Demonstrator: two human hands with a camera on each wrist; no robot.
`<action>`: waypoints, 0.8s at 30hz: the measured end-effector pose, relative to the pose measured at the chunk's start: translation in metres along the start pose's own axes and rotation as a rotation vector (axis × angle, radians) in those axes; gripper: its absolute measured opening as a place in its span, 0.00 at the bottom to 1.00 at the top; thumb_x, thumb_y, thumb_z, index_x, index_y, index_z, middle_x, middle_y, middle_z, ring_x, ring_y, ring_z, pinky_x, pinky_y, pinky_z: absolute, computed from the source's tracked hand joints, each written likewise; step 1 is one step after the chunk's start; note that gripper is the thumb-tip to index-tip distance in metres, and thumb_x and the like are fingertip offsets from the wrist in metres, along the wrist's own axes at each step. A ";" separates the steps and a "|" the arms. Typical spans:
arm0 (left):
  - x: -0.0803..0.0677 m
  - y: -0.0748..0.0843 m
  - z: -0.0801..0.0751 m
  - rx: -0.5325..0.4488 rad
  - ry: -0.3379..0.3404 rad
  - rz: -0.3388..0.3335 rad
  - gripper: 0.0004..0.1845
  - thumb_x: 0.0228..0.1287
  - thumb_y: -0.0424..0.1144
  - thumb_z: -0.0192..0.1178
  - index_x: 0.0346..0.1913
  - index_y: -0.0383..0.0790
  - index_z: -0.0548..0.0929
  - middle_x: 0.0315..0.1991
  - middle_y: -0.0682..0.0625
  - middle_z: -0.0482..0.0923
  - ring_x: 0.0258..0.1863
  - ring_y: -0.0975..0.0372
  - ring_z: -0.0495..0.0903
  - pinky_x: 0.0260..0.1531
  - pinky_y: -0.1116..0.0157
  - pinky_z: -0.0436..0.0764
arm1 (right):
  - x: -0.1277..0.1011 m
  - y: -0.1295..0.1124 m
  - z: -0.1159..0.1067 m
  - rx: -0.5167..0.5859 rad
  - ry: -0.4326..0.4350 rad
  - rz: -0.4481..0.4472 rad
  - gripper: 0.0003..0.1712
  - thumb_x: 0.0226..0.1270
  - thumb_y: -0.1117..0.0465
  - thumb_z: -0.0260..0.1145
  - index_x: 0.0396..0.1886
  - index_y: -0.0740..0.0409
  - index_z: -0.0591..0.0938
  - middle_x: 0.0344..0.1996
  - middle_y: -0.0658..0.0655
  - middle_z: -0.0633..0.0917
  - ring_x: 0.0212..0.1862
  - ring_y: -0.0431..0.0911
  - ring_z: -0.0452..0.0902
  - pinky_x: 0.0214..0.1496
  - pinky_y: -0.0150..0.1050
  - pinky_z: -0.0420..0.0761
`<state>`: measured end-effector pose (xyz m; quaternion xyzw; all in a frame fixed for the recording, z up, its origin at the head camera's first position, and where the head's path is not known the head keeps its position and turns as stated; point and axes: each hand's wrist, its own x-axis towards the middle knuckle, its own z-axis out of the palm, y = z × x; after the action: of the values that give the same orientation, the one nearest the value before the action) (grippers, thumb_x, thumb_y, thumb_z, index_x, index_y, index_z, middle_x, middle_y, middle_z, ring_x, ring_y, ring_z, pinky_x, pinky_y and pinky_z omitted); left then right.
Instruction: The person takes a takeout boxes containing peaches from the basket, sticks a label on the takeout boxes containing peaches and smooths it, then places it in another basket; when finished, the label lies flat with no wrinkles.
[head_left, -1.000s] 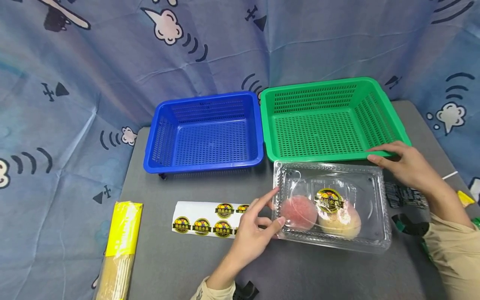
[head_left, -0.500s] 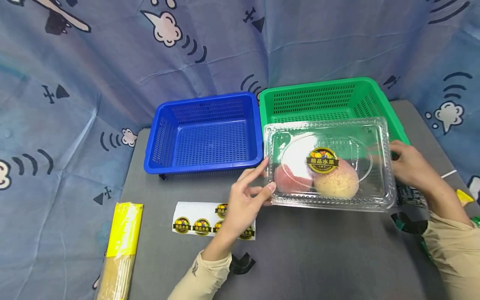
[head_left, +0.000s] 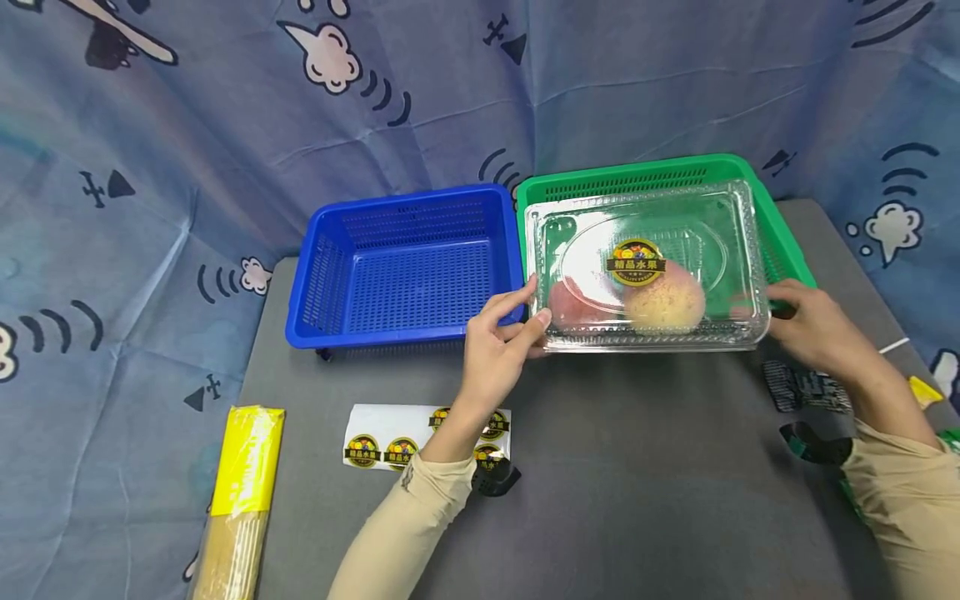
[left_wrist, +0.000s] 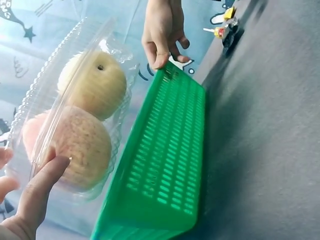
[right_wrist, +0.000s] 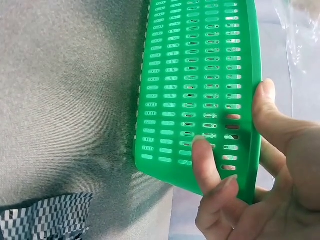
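Clear box (head_left: 645,267) with two fruits (head_left: 663,296) held over the green basket (head_left: 780,237). Left hand (head_left: 498,354) pinches the box's left end, thumb on the lid edge, fingers beneath. Right hand (head_left: 813,329) holds the right end, thumb on top, fingers curled under beside the basket rim. Blue basket (head_left: 408,262) just beside, to the left.

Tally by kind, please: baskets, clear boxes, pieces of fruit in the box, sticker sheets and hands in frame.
Baskets: 2, the blue basket and the green basket
Clear boxes: 1, the clamshell box
Fruit: 2, a pink fruit and a yellowish fruit
Sticker sheets: 1, the sticker sheet
Hands: 2, left hand and right hand
Total: 8
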<state>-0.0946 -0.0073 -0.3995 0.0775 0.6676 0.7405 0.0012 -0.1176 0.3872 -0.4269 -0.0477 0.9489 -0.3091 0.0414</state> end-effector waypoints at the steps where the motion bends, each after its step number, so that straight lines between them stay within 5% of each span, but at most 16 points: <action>1: 0.003 0.000 0.001 -0.009 0.009 -0.002 0.24 0.71 0.27 0.66 0.69 0.32 0.80 0.57 0.36 0.77 0.27 0.67 0.85 0.34 0.61 0.92 | 0.000 0.000 0.000 -0.002 0.004 -0.004 0.25 0.79 0.59 0.66 0.63 0.77 0.79 0.54 0.77 0.77 0.49 0.42 0.74 0.47 0.31 0.74; 5: 0.015 -0.001 0.005 -0.030 0.037 -0.008 0.23 0.71 0.27 0.67 0.67 0.31 0.82 0.55 0.38 0.77 0.26 0.66 0.86 0.33 0.60 0.92 | -0.001 0.002 0.001 0.012 0.017 -0.019 0.19 0.77 0.67 0.65 0.59 0.79 0.80 0.49 0.73 0.78 0.36 0.18 0.64 0.34 0.17 0.67; 13: 0.039 -0.004 0.011 -0.028 0.058 -0.048 0.22 0.71 0.27 0.67 0.66 0.32 0.83 0.59 0.38 0.75 0.24 0.67 0.83 0.33 0.61 0.92 | 0.000 -0.002 0.001 0.011 -0.028 0.028 0.26 0.81 0.56 0.64 0.62 0.76 0.80 0.49 0.71 0.76 0.29 0.23 0.74 0.30 0.26 0.72; 24: 0.067 -0.012 0.014 -0.009 0.107 -0.124 0.20 0.71 0.27 0.67 0.64 0.32 0.85 0.60 0.40 0.76 0.21 0.65 0.82 0.31 0.62 0.92 | -0.002 -0.008 -0.002 0.015 -0.056 0.047 0.24 0.82 0.54 0.64 0.63 0.69 0.83 0.56 0.71 0.75 0.30 0.24 0.75 0.31 0.28 0.73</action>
<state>-0.1602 0.0146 -0.4029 -0.0035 0.6670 0.7450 0.0118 -0.1153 0.3826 -0.4208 -0.0335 0.9460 -0.3135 0.0755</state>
